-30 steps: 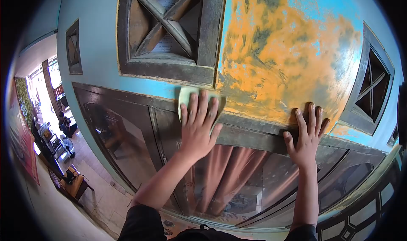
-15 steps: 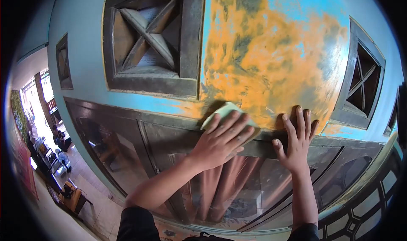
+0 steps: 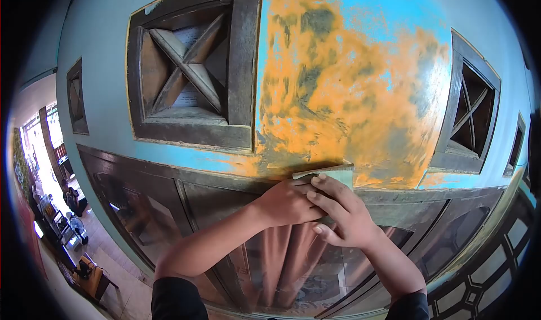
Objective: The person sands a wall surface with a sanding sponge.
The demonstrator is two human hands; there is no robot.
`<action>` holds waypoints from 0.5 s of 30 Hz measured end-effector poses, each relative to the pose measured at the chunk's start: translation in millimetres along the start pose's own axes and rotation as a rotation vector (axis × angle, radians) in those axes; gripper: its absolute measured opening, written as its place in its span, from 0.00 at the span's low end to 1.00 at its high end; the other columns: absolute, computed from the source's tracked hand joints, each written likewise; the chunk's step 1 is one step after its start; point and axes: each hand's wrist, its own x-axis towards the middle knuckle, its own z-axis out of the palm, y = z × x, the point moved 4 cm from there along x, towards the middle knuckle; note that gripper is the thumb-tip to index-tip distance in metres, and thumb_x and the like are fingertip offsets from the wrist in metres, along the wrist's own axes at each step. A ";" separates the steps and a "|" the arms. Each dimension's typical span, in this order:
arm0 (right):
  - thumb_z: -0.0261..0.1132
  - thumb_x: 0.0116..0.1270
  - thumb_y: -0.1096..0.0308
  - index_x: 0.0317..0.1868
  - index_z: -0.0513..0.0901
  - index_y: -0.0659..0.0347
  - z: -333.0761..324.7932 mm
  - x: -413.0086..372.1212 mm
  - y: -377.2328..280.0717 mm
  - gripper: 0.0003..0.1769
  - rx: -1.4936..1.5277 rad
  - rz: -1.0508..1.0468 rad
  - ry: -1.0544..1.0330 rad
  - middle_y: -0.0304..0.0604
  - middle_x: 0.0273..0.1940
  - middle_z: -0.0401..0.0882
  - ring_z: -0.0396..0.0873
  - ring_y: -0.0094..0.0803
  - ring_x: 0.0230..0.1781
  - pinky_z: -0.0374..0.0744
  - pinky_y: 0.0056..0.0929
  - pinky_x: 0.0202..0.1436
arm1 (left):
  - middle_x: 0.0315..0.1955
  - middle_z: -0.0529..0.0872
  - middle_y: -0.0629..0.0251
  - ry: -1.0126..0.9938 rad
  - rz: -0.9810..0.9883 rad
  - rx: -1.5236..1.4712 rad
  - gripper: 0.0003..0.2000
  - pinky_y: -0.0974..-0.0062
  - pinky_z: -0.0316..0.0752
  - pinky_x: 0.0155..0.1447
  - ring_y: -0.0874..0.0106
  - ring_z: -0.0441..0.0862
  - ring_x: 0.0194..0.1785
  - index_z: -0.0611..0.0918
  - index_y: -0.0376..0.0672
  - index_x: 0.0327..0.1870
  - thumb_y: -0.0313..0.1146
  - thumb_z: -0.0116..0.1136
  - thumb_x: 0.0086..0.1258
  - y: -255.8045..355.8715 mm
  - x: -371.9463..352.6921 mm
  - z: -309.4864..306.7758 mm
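Observation:
My left hand (image 3: pixel 290 203) is closed on a sheet of sandpaper (image 3: pixel 344 176), pale green with a folded upper edge. The sheet lies against the lower edge of the orange patch (image 3: pixel 360 111), just above the dark wooden frame (image 3: pixel 389 197). My right hand (image 3: pixel 350 216) reaches in from the right, its fingers stretched over the left fingers and the sheet's lower part, thumb apart below. The left fingertips are hidden under the right hand. Dark smudges and blue paint show through the patch.
Wooden vents with crossed slats flank the patch, one at left (image 3: pixel 186 66) and one at right (image 3: pixel 470 109). Below, the framed glass (image 3: pixel 321 263) reflects or shows reddish curtains. A person (image 3: pixel 73 199) sits far left near a small wooden table (image 3: pixel 93 278).
My right hand has left the wall and moved left onto the left hand and sandpaper. The left hand has turned from lying flat over the sheet to gripping it. The view has shifted slightly.

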 end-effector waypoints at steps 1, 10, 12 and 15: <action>0.67 0.71 0.52 0.66 0.79 0.61 4.7 3.0 0.6 0.30 -0.009 0.000 -0.029 0.59 0.66 0.74 0.74 0.57 0.69 0.73 0.54 0.73 | 0.43 0.88 0.68 -0.004 -0.009 -0.006 0.08 0.67 0.83 0.56 0.66 0.87 0.52 0.88 0.52 0.41 0.38 0.67 0.61 0.3 -6.4 -0.1; 0.55 0.74 0.36 0.76 0.72 0.48 23.0 4.9 0.8 0.38 -0.559 0.080 -0.225 0.46 0.76 0.68 0.65 0.45 0.78 0.59 0.55 0.80 | 0.52 0.89 0.73 0.036 -0.059 0.306 0.11 0.57 0.69 0.75 0.68 0.84 0.61 0.89 0.58 0.47 0.47 0.60 0.72 -7.2 -68.9 -49.9; 0.52 0.74 0.32 0.79 0.68 0.43 16.9 11.0 13.3 0.40 -0.715 0.117 -0.256 0.44 0.79 0.64 0.61 0.44 0.80 0.53 0.57 0.82 | 0.57 0.87 0.69 0.048 -0.124 0.375 0.15 0.53 0.62 0.77 0.63 0.81 0.66 0.88 0.59 0.51 0.51 0.54 0.76 -23.2 -84.4 -61.6; 0.52 0.76 0.38 0.80 0.67 0.45 -31.8 57.7 36.6 0.38 -0.866 0.233 -0.015 0.49 0.80 0.62 0.57 0.52 0.82 0.49 0.62 0.82 | 0.66 0.81 0.60 0.125 -0.287 0.511 0.19 0.47 0.57 0.79 0.54 0.73 0.73 0.86 0.56 0.58 0.54 0.51 0.77 -47.0 -89.7 -79.8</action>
